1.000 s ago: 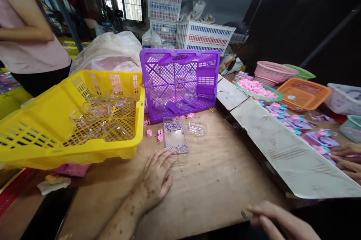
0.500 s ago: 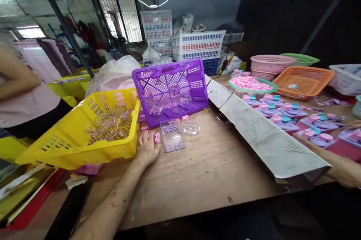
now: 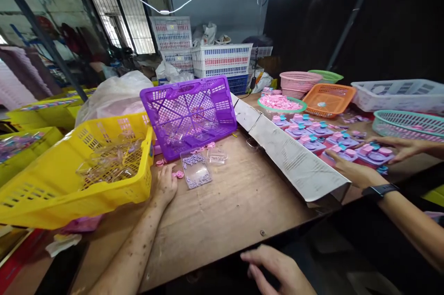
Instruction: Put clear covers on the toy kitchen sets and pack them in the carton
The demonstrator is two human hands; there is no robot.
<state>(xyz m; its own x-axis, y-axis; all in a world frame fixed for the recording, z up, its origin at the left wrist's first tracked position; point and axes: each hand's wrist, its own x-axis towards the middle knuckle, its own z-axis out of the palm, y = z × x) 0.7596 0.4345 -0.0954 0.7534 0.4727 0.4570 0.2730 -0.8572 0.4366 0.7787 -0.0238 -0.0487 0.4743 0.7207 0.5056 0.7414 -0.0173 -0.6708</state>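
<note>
Resting on the wooden table (image 3: 215, 221), the left hand (image 3: 167, 185) has lightly spread fingers beside a pink piece (image 3: 179, 174); the right hand (image 3: 282, 269) curls loosely near the edge, any pinch indeterminable. Lilac pieces (image 3: 193, 160) lie loose in the clear tray (image 3: 195, 171), apparently unassembled; overall progress cannot be told.

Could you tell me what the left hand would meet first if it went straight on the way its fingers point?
The left hand would probably meet the small pink pieces, then the purple basket, though depth is unclear.
</note>
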